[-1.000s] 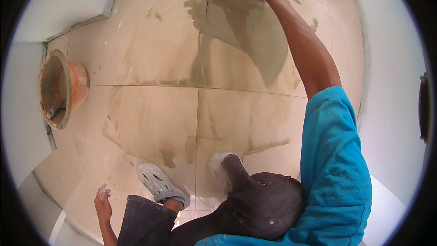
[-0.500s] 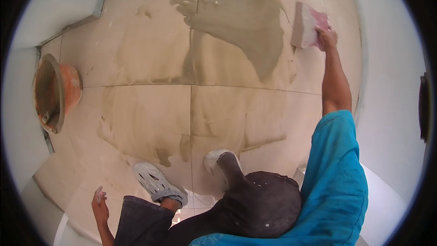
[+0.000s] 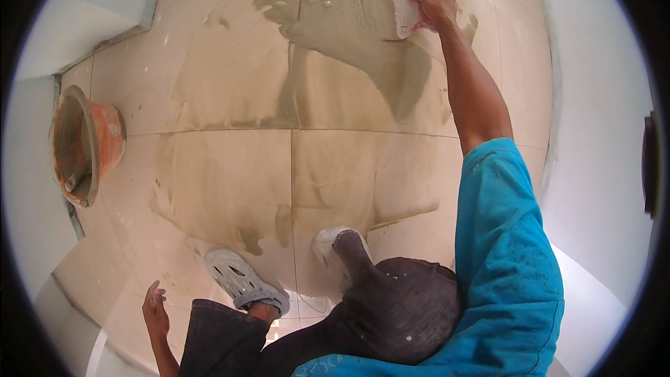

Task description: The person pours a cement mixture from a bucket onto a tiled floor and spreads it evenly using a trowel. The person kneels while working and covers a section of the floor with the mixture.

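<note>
My right hand [image 3: 437,8] grips a pink-and-grey grout float [image 3: 408,0] by its back, far out on the tiled floor. The float's edge lies in a wet grey-green patch of grout [image 3: 342,21] spread over the tiles, with a few bubbles on its surface. My left hand [image 3: 156,307] hangs near my left leg at the lower left, holding nothing, its fingers loosely stretched out.
An orange bucket [image 3: 108,139] crusted with grey stands tilted-looking at the left by the wall, a tool handle [image 3: 73,180] inside. My grey clogs [image 3: 237,276] rest on the near tiles [image 3: 335,188], which carry thin grout smears. White walls [image 3: 593,98] border both sides.
My right hand has swept the float leftward and farther away, from beside the grout patch into its right part. The wet patch's right side is now partly wiped thin. My left hand has barely moved.
</note>
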Demonstrator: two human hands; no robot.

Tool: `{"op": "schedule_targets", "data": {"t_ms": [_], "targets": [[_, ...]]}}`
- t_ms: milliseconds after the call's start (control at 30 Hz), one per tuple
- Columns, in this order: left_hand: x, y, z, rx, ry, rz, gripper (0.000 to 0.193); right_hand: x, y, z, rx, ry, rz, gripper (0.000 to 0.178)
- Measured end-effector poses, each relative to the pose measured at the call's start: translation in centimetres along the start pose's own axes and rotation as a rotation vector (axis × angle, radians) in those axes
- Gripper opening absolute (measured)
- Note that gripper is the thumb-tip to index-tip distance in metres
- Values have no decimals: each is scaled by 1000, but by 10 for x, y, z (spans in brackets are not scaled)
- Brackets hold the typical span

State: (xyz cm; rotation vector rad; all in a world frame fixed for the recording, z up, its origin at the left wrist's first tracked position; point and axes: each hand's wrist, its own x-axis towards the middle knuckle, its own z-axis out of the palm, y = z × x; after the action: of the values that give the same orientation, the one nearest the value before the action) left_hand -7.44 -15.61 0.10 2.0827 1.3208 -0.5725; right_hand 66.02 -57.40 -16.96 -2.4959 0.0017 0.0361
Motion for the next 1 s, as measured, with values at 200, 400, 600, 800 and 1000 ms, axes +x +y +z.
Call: {"op": "schedule_targets", "data": {"t_ms": [200,400,600,800,1000], "targets": [[0,1,1,13,-18,18,53,2,-9,21,-59,60,-95,55],[-1,1,1,-10,-10,-7,51,-3,-26,26,-67,28,-74,60],[-4,9,-1,-40,-16,-47,41,-16,-49,28,-67,-31,-24,66],[-3,9,-1,-32,-15,-46,42,-21,-61,33,-33,-1,-39,61],[-7,7,-1,-47,-7,-57,42,-32,-83,43,-25,39,-53,53]]}}
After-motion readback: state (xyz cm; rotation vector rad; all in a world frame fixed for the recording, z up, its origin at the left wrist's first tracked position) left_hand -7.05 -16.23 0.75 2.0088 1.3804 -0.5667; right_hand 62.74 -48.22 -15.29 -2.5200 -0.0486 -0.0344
